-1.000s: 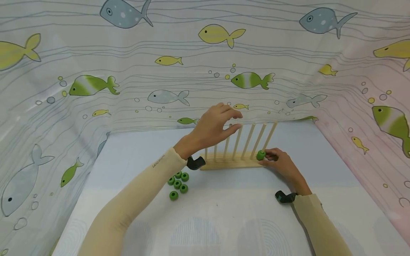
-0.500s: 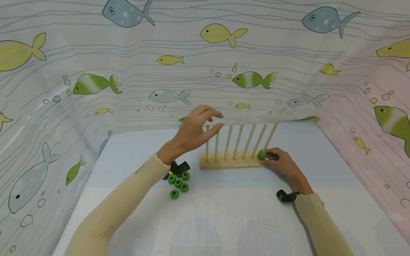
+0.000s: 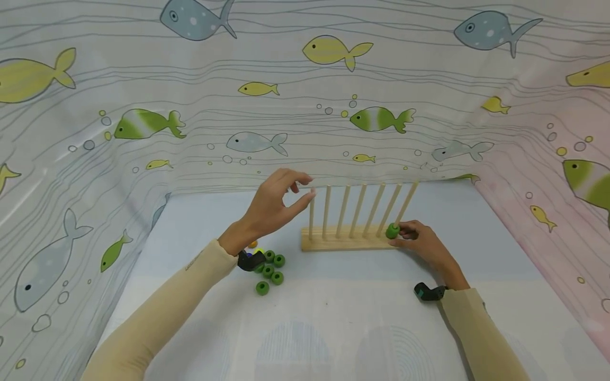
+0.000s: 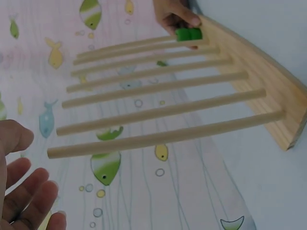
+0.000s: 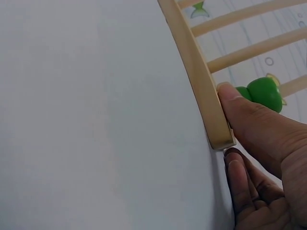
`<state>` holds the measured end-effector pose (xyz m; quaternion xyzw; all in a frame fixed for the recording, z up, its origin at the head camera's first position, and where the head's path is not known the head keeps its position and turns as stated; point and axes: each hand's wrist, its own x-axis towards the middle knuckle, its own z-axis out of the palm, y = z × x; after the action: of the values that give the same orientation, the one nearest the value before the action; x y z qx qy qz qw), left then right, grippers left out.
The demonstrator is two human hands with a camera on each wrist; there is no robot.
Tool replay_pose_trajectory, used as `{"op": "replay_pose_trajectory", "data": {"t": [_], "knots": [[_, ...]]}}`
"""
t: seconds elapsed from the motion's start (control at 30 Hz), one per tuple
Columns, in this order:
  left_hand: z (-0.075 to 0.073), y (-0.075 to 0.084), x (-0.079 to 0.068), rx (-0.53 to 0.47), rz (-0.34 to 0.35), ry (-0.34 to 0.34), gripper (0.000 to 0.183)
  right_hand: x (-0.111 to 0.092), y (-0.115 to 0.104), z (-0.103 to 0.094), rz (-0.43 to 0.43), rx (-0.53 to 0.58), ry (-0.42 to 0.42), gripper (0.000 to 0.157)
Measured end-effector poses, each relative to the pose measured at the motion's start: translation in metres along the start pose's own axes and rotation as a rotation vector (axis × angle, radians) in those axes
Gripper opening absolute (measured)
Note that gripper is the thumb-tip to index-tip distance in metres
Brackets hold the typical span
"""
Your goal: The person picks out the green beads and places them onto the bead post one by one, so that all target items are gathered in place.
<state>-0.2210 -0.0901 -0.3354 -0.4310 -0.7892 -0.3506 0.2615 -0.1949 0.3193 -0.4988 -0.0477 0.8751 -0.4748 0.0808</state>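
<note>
A wooden peg rack (image 3: 350,243), a flat base with a row of several upright rods, stands on the table. Green beads (image 4: 188,34), apparently two in a stack, sit low on its rightmost rod. My right hand (image 3: 424,243) grips that end of the base, thumb (image 5: 232,103) on it beside the beads and fingers (image 5: 240,179) curled at its end. Beside the top of the leftmost rod, my left hand (image 3: 274,203) hovers with thumb and fingers apart, holding nothing. In the left wrist view, its fingertips (image 4: 45,191) lie near that rod's tip.
Several loose green beads (image 3: 268,271) lie on the table left of the rack. Yellow (image 3: 259,250), orange (image 3: 252,244) and blue pieces beside them are partly hidden by the left wrist and its black camera (image 3: 251,260). A fish-print curtain (image 3: 295,116) surrounds the table.
My left hand has moved left and slightly down, from above the rack's middle to its leftmost rod, uncovering more rods and coloured pieces. The right hand stays at the rack's right end.
</note>
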Motion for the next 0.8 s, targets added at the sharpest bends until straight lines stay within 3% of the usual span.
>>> {"op": "replay_pose_trajectory", "data": {"t": [0.53,0.8], "knots": [[-0.011,-0.013,-0.046,0.007,-0.100,-0.065,0.031,0.003,-0.003,-0.003,0.024,0.010,-0.026,0.074],[-0.013,-0.017,-0.062,0.021,-0.136,-0.096,0.032,0.004,-0.001,-0.004,0.026,0.002,-0.028,0.075]]}}
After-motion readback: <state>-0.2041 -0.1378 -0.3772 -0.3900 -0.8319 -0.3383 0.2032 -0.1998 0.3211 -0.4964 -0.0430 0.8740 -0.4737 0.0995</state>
